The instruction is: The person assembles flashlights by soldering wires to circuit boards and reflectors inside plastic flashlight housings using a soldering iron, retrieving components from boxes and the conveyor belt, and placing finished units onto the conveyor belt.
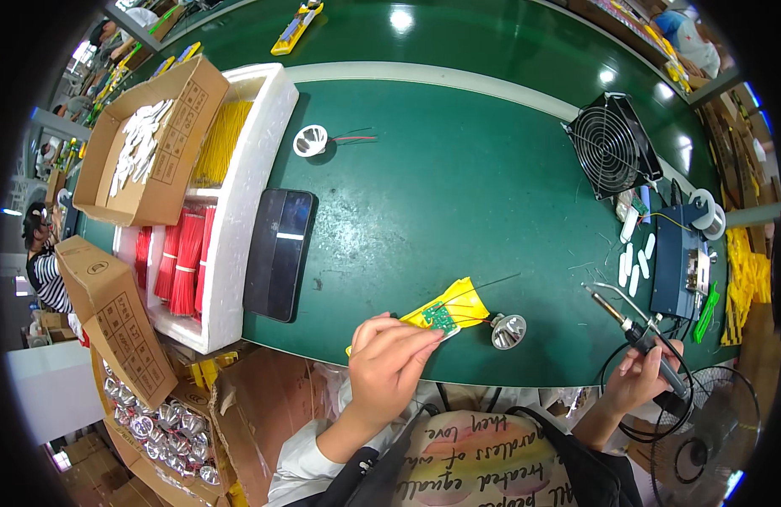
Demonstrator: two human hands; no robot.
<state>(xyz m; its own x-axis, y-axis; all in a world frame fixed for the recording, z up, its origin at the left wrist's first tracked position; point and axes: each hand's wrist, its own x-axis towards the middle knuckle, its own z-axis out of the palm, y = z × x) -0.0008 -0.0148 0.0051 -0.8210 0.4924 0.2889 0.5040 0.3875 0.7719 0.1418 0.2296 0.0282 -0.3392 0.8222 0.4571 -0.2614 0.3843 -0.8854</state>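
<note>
L hand (390,362) presses a small green circuit board (439,317) down on a yellow jig (452,306) at the near edge of the green tabletop (458,186), fingers closed on it. R hand (642,372) is wrapped round a soldering iron (631,328), tip held up and well apart from the board. One silver reflector cup (508,330) sits just beside the jig, w/ wires running to it. One black phone (279,241) lies left of the jig, next to a white foam tray (255,152) of red and yellow wire bundles. Farther back: 1 white cup w/ leads (310,140), 1 black fan (614,145), 1 blue soldering station (677,258). Two cardboard boxes (149,144) stand at left.
</note>
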